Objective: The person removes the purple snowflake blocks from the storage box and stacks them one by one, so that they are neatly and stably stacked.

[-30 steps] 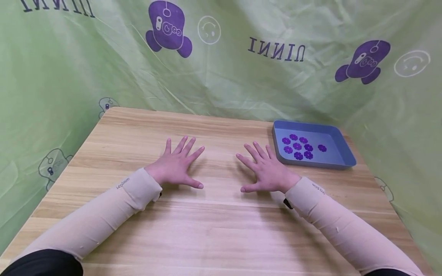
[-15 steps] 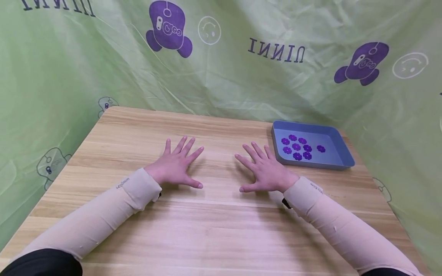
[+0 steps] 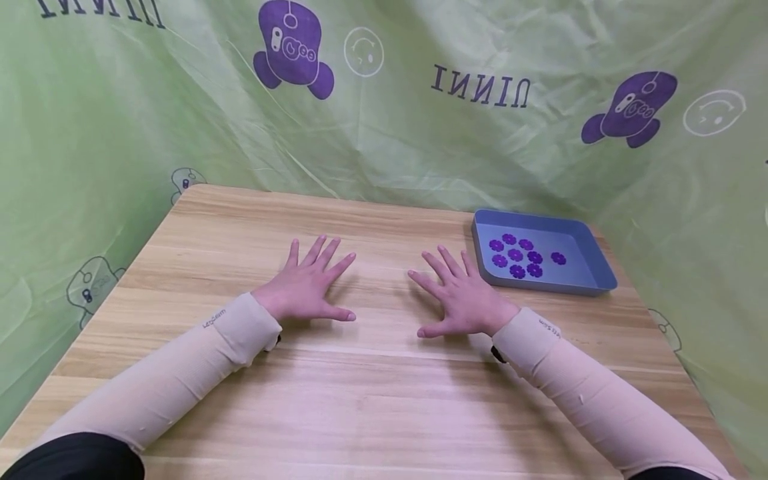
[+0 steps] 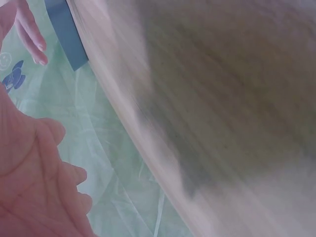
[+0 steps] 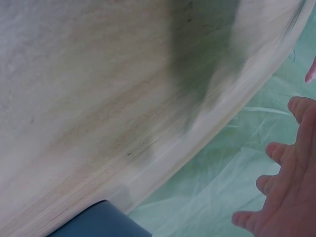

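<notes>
My left hand [image 3: 303, 287] hovers palm down above the table's middle, its fingers spread wide and holding nothing. Opposite it, the right hand [image 3: 465, 299] is spread the same way, fingers pointing inward and away from me. Close beyond the right hand stands a shallow blue tray [image 3: 591, 267], with that hand's little-finger side near its front left corner. Inside the tray lie several purple flower-shaped pieces [image 3: 515, 255], mostly clustered at the left, and one purple flower piece [image 3: 559, 258] apart at the right. Both wrist views show bare palms with stretched fingers.
A wood-grain table [image 3: 360, 400] spans the view under both arms. Behind it and at both sides hangs a green printed curtain [image 3: 384, 147], close to the table's far edge. The tray sits near the far right corner.
The left thumb has lifted slightly. Otherwise both hands keep their spread pose, and the tray and its pieces stay where they were.
</notes>
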`<state>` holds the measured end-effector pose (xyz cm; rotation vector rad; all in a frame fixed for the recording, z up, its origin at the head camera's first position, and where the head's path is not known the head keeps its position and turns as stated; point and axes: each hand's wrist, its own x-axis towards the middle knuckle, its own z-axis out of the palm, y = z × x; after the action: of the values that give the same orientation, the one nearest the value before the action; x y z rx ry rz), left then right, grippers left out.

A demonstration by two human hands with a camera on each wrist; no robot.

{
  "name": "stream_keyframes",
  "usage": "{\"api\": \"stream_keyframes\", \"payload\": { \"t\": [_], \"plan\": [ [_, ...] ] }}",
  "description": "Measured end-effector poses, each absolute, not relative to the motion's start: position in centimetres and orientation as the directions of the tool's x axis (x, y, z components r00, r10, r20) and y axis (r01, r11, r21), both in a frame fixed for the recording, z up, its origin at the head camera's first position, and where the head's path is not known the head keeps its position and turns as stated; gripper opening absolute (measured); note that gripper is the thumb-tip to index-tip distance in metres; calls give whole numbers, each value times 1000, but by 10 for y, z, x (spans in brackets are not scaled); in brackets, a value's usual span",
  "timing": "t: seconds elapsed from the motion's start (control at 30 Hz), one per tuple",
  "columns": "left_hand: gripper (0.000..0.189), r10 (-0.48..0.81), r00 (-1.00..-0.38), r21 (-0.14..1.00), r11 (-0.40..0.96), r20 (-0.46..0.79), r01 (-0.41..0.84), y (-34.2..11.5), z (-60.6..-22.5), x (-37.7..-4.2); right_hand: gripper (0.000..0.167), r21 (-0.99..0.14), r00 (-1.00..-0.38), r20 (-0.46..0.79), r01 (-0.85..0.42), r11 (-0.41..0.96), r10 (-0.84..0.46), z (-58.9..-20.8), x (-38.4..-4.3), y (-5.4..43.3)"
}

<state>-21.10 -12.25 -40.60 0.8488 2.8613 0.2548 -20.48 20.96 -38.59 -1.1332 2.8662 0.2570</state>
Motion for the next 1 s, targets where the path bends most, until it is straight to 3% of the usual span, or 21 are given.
{"api": "stream_keyframes", "payload": {
  "t": [0.37, 0.73, 1.0],
  "plan": [
    [104, 525, -850, 276, 813, 34, 513, -106, -408, -224, 102, 170, -822, -96, -569, 805, -561, -380, -212, 219],
    [92, 486, -871, 423, 775, 77, 470, -66, -399, -244, 91, -95, -894, -95, -430, 898, -438, -367, -227, 256],
    [89, 480, -875, 547, 717, 62, 432, -39, -394, -256, 89, -166, -944, -103, -293, 942, -312, -358, -232, 292]
  ]
}}
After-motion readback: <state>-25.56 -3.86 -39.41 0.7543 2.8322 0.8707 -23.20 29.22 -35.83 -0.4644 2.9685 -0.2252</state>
